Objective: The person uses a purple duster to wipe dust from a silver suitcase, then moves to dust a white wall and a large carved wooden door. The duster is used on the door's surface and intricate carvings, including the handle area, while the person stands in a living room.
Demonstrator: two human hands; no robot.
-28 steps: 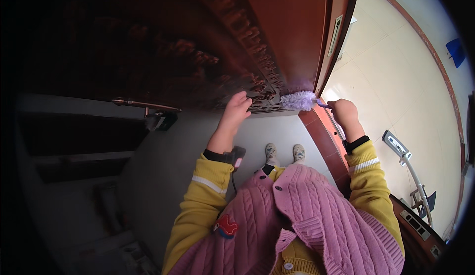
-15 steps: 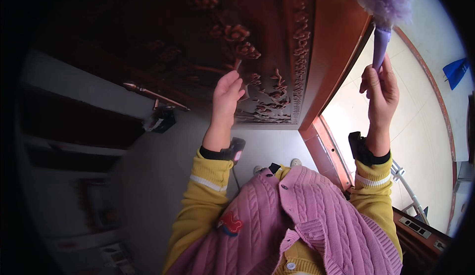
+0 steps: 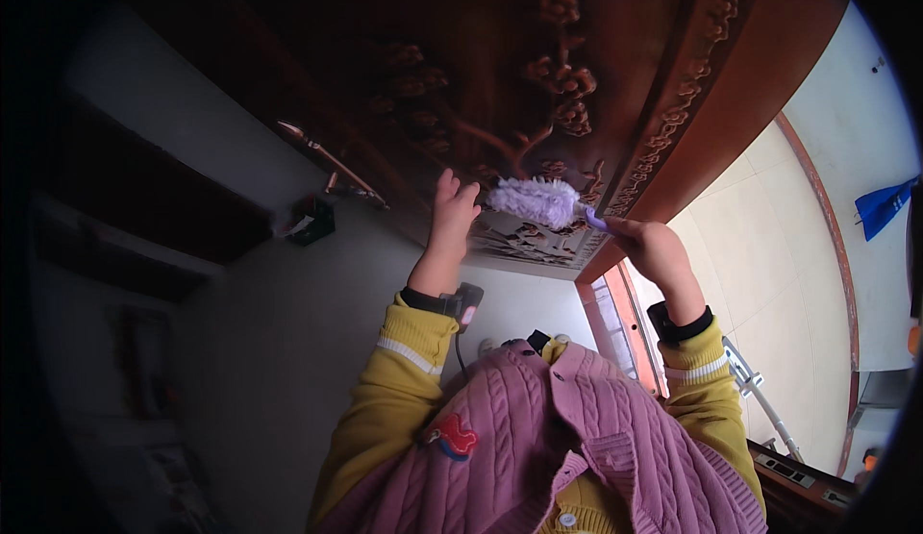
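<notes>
My right hand [image 3: 660, 253] grips the purple handle of a fluffy lilac duster [image 3: 538, 199]. The duster's head lies across the lower part of a dark reddish-brown carved door [image 3: 615, 82], over raised flowers and branches. Just left of the duster's tip is my left hand [image 3: 452, 212], at the door's surface with its fingers bent and apart, holding nothing. Whether its fingertips press on the carving cannot be made out.
A long copper-coloured door handle [image 3: 332, 164] sticks out on the left. Beyond it a dark green box [image 3: 310, 222] stands on the floor. To the right are a doorway with pale tiles [image 3: 760, 226], a blue cloth-like thing [image 3: 883, 209] and a white metal stand [image 3: 764, 399].
My right hand has brought the duster from the upper right down and left onto the carved door. The door appears shifted rightward in view. My left hand has opened its fingers somewhat.
</notes>
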